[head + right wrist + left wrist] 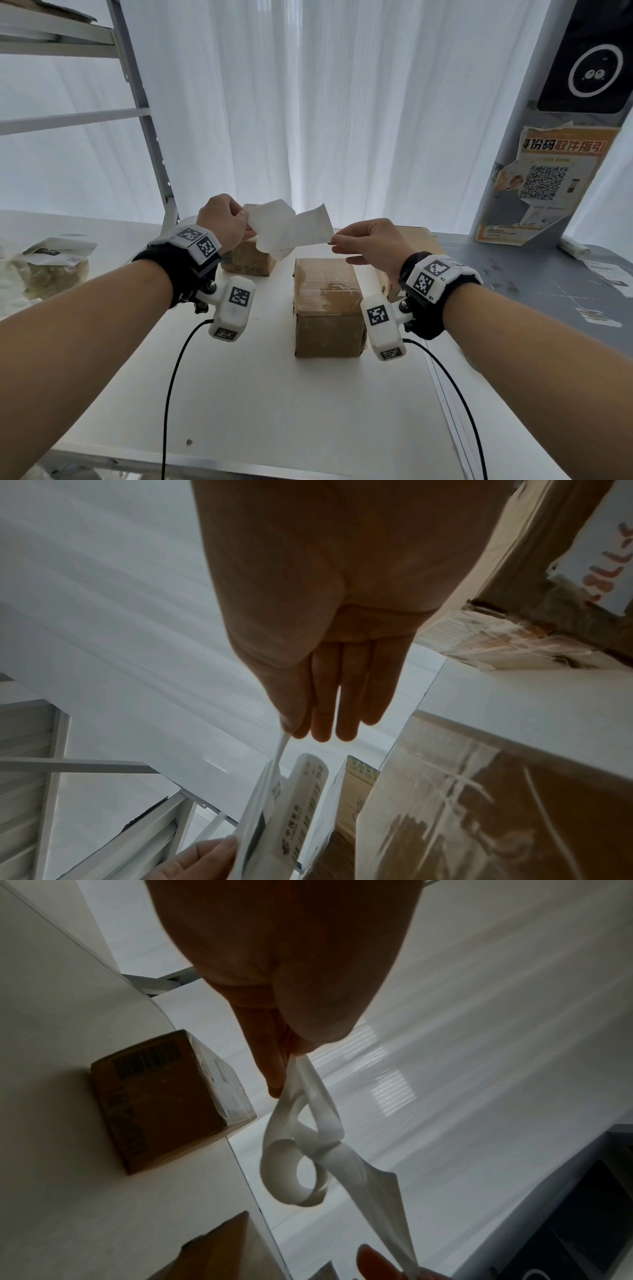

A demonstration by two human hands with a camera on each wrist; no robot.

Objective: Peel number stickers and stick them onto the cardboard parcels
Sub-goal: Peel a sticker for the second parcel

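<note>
Fingers (244,219) of both hands on curled white sticker strip (291,229)

I saw backlit white curtains (308,102) behind a white table (257,394). Metal shelving (137,85) stood left, a grey pillar (534,164) with a poster (544,181) right.

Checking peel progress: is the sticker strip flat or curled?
Curled. The sticker strip loops and twists between the left hand and right hand, both pinching its ends.

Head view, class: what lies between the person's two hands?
A curled white sticker strip spans the gap, pinched by the left hand and right hand.
</note>
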